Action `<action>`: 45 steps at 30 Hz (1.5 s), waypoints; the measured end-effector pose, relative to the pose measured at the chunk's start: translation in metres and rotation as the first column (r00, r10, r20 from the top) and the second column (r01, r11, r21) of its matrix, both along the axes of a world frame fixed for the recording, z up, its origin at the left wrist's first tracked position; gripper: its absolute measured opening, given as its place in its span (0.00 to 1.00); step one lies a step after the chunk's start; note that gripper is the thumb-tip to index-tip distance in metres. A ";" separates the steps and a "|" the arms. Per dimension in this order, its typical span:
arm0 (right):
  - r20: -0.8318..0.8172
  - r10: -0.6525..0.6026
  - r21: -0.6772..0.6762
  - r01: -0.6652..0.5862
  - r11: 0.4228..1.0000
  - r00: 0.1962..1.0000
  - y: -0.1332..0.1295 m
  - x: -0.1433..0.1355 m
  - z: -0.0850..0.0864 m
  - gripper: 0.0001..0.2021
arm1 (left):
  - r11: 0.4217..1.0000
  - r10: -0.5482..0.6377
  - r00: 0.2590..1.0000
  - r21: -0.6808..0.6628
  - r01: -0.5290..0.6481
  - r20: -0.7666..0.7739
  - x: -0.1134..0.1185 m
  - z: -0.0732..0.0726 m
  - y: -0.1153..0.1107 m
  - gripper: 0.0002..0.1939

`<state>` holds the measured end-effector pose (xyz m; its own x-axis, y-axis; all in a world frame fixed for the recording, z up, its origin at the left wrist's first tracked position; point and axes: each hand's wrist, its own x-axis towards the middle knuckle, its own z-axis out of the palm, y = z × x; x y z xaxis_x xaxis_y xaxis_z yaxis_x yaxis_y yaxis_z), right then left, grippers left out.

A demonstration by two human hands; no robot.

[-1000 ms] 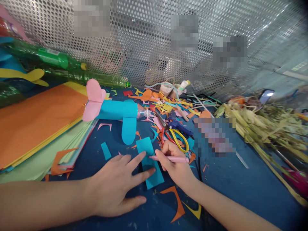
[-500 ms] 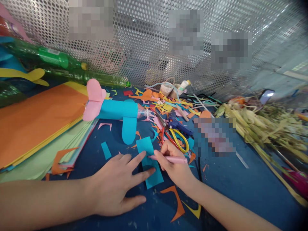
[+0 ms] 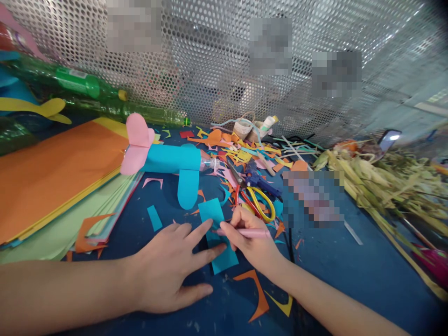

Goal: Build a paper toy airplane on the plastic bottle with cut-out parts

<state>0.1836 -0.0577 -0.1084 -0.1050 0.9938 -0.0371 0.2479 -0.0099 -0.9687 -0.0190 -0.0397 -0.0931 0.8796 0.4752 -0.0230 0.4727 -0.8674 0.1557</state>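
Note:
A blue paper strip point(image 3: 224, 259) lies on the dark blue table, under the spread fingers of my left hand point(image 3: 171, 266), whose index and middle fingertips rest on it. My right hand point(image 3: 254, 240) grips a pink pen point(image 3: 255, 233), its tip at the strip beside my left index finger. Just beyond lies a plastic bottle wrapped in blue paper point(image 3: 168, 158), with pink paper petals point(image 3: 137, 144) at its left end and a blue flap toward me. Scissors with red and yellow handles point(image 3: 261, 204) lie beyond my right hand.
Stacked coloured paper point(image 3: 63, 172) covers the left side. Green bottles point(image 3: 77, 83) lie along the perforated metal screen point(image 3: 203, 56). A blue glue gun point(image 3: 261, 179) sits among paper scraps point(image 3: 241, 151). Dry corn husks point(image 3: 378, 182) are heaped at right; orange offcuts point(image 3: 257, 294) lie near me.
My right hand has shifted slightly left, carrying the pen tip further across the blue strip. My left hand stays in place.

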 end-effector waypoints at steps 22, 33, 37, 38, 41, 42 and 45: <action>0.116 -0.125 0.083 0.116 0.990 0.985 0.001 0.002 0.004 0.17 | 0.999 -0.013 1.000 -0.049 0.013 -0.003 0.000 0.001 0.001 0.30; 0.231 -0.211 0.237 0.155 0.959 0.950 0.004 0.004 0.004 0.16 | 0.998 -0.014 1.000 -0.065 0.012 -0.019 0.000 0.002 0.001 0.29; 0.225 -0.206 0.232 0.153 0.961 0.952 0.005 0.003 0.005 0.16 | 0.998 -0.014 1.000 -0.069 0.013 -0.021 0.000 0.002 0.001 0.29; 0.213 -0.197 0.223 0.149 0.963 0.957 0.005 0.003 0.005 0.16 | 0.998 -0.014 1.000 -0.068 0.012 -0.020 0.000 0.002 0.001 0.29; 0.177 -0.163 0.190 0.129 0.973 0.971 0.005 0.001 0.008 0.15 | 0.998 -0.011 1.000 -0.064 0.010 -0.019 0.000 0.002 0.001 0.30; 0.167 -0.154 0.178 0.124 0.976 0.974 0.004 0.000 0.008 0.15 | 0.998 -0.011 1.000 -0.061 0.009 -0.020 0.000 0.002 0.001 0.30; 0.158 -0.140 0.149 0.116 0.982 0.977 0.004 0.000 0.007 0.15 | 0.999 -0.013 1.000 -0.053 0.012 -0.020 0.000 0.002 0.001 0.30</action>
